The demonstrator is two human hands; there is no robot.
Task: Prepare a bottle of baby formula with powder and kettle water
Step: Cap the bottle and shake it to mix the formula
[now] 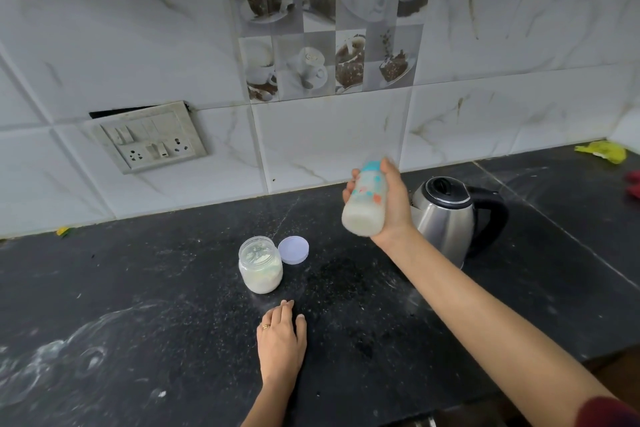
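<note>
Lower centre of the frame: left hand [281, 333] lies palm down on the black counter [138, 305], fingers straight and close together, thumb a little apart, holding nothing. A ring shows on one finger.

Just beyond it, middle of the frame: powder jar [260, 265] stands upright and uncapped, partly full of white powder. Its pale lid [293, 250] lies flat on the counter, touching or just beside the jar at upper right; cannot tell which.

Right of centre, raised off the counter: right hand [391, 204] grips the baby bottle [365, 203], thumb and fingers curled round its body. Bottle tilted, base toward the viewer, teal cap on and pointing away. Milky white liquid inside. Outline is blurred, so it is likely being shaken.

Judgement: powder and water are in and the cap is on; mixing is the step in hand. Left to do, probably, are setting the bottle down and recapping the jar.

Behind the right wrist: steel kettle [446, 215], lid closed, black handle to the right.

Surface: dark speckled stone, with white smears at lower left. Far right: a yellow scrap [602, 151].

Wall: marbled white tiles, a switch panel [152, 139] at left, a coffee-cup picture tile [325, 21] at top centre.
</note>
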